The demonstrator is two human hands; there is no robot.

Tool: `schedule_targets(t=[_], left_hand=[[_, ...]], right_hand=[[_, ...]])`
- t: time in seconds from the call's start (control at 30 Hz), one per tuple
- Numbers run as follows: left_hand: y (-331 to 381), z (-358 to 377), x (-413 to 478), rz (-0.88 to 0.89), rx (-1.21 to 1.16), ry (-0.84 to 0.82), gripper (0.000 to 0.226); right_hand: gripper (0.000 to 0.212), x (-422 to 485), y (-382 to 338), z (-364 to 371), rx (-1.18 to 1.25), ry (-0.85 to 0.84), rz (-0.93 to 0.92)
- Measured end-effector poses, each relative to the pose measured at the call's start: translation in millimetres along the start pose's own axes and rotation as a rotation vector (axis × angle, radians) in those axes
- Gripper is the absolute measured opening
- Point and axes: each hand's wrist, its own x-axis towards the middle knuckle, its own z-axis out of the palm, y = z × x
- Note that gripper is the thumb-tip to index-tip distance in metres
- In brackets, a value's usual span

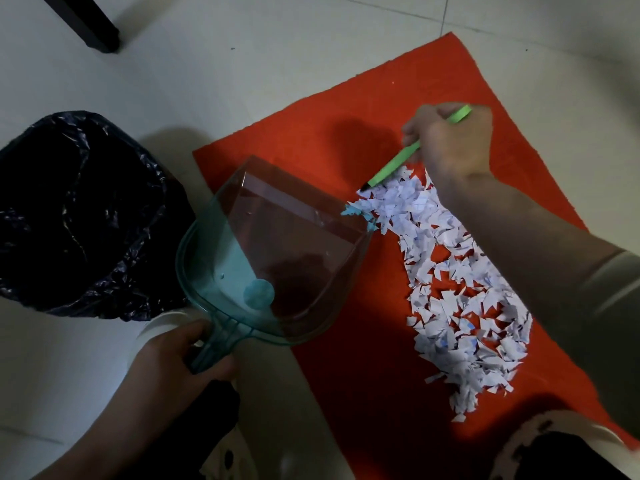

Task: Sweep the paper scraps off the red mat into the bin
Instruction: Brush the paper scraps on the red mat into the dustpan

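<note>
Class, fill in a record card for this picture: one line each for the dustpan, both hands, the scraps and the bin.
dustpan: clear teal, lip at the scraps' edge
left hand: grips the dustpan by its handle
right hand: grips a green tool, tip at the pile's far end
paper scraps: long pile on the red mat
bin: black-lined, left of the dustpan

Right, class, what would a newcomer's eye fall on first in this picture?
The red mat on the pale floor, with a heap of white paper scraps down its right side. Next, the teal dustpan gripped by the left hand at the mat's left edge, and the green stick the right hand holds over the heap's far end.
</note>
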Motion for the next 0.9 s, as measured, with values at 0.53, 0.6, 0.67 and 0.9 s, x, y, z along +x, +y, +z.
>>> schedule_targets(t=[0.53, 0.6, 0.67, 0.9], left_hand=[[-1.0, 2.4, 1.7, 0.016, -0.032, 0.025, 0.025], [-3.2, 2.9, 2.0, 0.005, -0.038, 0.024, 0.025], [-4.7, 4.0, 1.9, 0.014, -0.030, 0.012, 0.026], [-6.4, 8.3, 3.7, 0.050, 0.010, 0.040, 0.028]], right_hand=[[0.017, -2.5, 2.6, -13.9, -0.078, 0.039, 0.007], [0.014, -3.2, 0.5, -14.6, -0.008, 0.066, 0.024], [0.009, -3.7, 0.1, -15.4, 0.074, 0.066, 0.056], [0.015, -10.7, 10.4, -34.4, -0.043, 0.055, 0.153]])
